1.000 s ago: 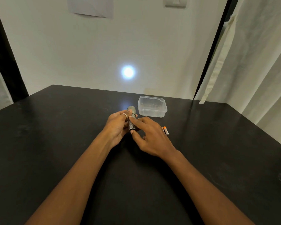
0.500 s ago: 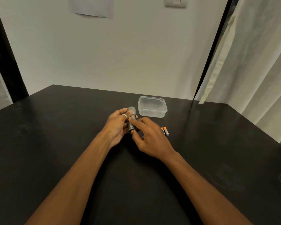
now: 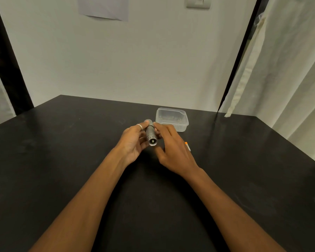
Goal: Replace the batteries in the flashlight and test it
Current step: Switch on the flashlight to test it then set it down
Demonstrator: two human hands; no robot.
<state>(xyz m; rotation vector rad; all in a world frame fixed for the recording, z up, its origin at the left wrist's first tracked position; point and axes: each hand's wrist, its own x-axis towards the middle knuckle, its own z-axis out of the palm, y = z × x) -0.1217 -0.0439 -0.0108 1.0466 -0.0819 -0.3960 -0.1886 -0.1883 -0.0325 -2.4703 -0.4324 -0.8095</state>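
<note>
Flashlight [image 3: 150, 132] sits between the two hands, just above the black table [image 3: 62, 160], its long axis running away from the person so that the round tail end with its pale button faces the camera and the head points toward the wall. The left hand [image 3: 133, 140] is the nearer holder: it curls around the barrel from the left, ringed finger lying along the upper side, gripping it. The right hand [image 3: 173, 146] rests against the barrel's right side, fingers half open and only lightly touching; whether it truly pinches the metal I cannot tell. A battery [image 3: 188, 146] with an orange tip lies on the table just beyond the right hand, and a clear plastic box [image 3: 171, 119] stands behind the hands, near the flashlight's head. No light spot shows on the wall.
</note>
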